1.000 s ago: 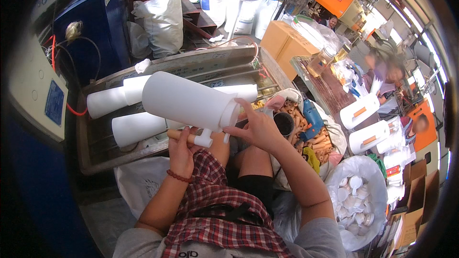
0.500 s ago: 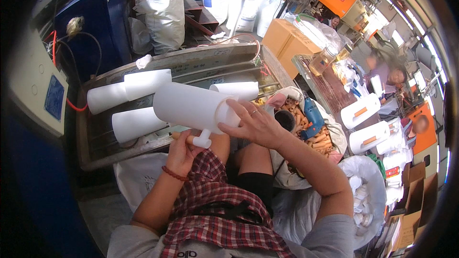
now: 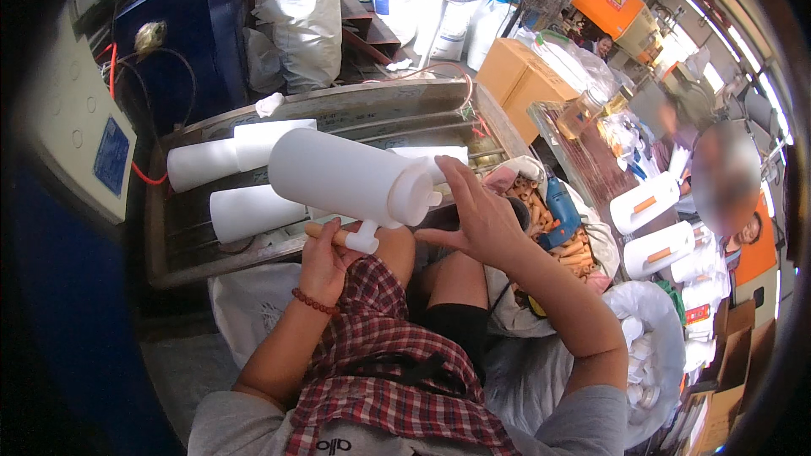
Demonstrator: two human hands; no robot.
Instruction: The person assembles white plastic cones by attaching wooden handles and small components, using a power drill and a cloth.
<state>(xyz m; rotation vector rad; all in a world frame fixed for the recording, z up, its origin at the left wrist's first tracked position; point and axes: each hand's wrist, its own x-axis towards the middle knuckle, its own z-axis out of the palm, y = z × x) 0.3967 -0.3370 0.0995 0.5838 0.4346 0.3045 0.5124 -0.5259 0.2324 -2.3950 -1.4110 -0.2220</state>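
I hold a large white plastic bottle (image 3: 342, 176) lying sideways over my lap, with its neck pointing right. My right hand (image 3: 475, 213) grips it at the neck end, fingers spread around the shoulder. My left hand (image 3: 323, 260) is closed on a wooden-handled tool (image 3: 325, 232). It rests against a short white stub (image 3: 363, 241) that sticks down from the bottle's underside. Behind the bottle, more white bottles (image 3: 203, 165) lie in a metal tray (image 3: 338, 101).
A blue machine (image 3: 190, 25) with a control panel stands at left. At right are a bin of tan tubes (image 3: 541, 203), a blue tool (image 3: 557, 207), white jugs (image 3: 646, 203), a bag of white caps (image 3: 655, 346), a cardboard box (image 3: 515, 76) and another person.
My right hand slid off the bottle's neck to its far side, uncovering the neck. The bottle shifted slightly right. My left hand stayed under it with the tool.
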